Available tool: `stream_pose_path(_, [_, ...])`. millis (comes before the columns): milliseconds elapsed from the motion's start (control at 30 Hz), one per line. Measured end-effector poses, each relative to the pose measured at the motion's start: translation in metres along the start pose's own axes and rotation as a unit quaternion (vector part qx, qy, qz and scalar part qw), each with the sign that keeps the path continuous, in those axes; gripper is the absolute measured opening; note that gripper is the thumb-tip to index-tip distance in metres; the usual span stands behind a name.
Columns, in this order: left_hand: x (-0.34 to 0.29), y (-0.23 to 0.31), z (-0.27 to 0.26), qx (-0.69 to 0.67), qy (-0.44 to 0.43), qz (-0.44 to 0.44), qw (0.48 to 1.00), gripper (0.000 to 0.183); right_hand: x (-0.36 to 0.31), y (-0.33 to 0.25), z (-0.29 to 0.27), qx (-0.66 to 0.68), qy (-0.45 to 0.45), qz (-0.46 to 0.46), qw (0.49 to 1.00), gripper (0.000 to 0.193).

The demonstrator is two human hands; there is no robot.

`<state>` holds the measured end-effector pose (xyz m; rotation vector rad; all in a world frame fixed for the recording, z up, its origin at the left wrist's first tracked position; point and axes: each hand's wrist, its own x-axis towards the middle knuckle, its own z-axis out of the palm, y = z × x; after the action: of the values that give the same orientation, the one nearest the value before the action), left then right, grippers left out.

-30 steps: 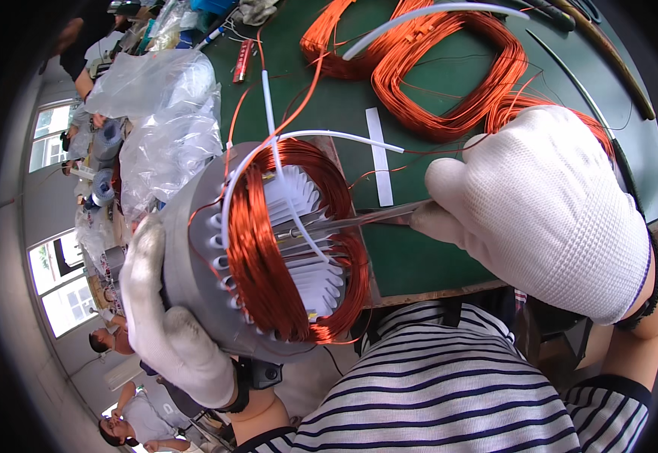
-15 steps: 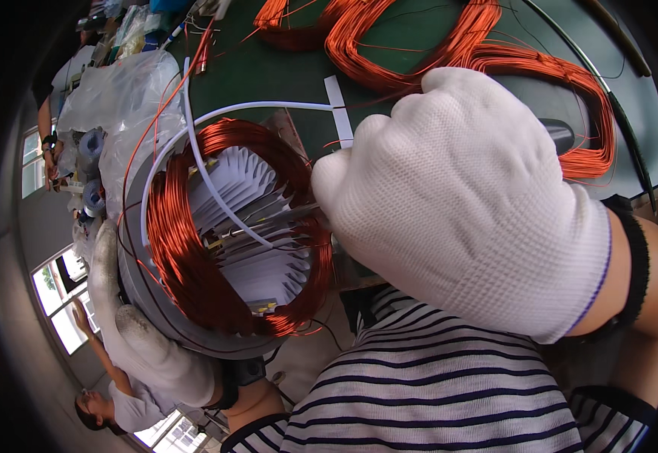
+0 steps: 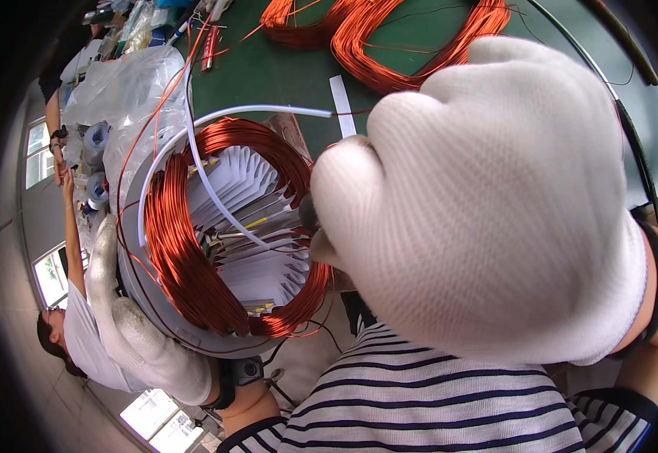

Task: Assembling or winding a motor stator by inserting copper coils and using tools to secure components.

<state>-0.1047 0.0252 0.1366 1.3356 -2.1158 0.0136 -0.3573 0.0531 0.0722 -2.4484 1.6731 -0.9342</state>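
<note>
Head view: white-gloved left hand (image 3: 136,332) part-curled, holding grey cylindrical metal stator (image 3: 227,344) by its side.
White-gloved right hand (image 3: 480,204) curled beside orange copper-wire coil (image 3: 181,249); can't tell what it grips.

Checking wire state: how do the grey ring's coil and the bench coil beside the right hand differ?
The ring coil circles white liners; the bench coil circles mostly green bench top. A white tube crosses the ring coil; none crosses the visible bench coil. Both are bundles of copper-coloured wire.
</note>
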Motion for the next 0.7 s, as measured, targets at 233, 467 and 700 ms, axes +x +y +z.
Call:
stream_pose_path(233, [0.01, 0.009, -0.006, 0.017, -0.041, 0.053, 0.998, 0.05, -0.004, -0.014, -0.008, 0.026, 0.024, 0.024, 0.999, 0.033])
stream_pose_path(467, [0.015, 0.001, -0.005, 0.003, -0.056, 0.085, 0.995, 0.045, 0.002, -0.021, 0.026, 0.024, -0.014, 0.022, 0.999, 0.03])
stream_pose_path(700, [-0.04, 0.095, 0.026, -0.097, -0.159, 0.282, 0.941, 0.019, -0.048, 0.016, -0.009, 0.117, -0.053, 0.09, 0.988, 0.049])
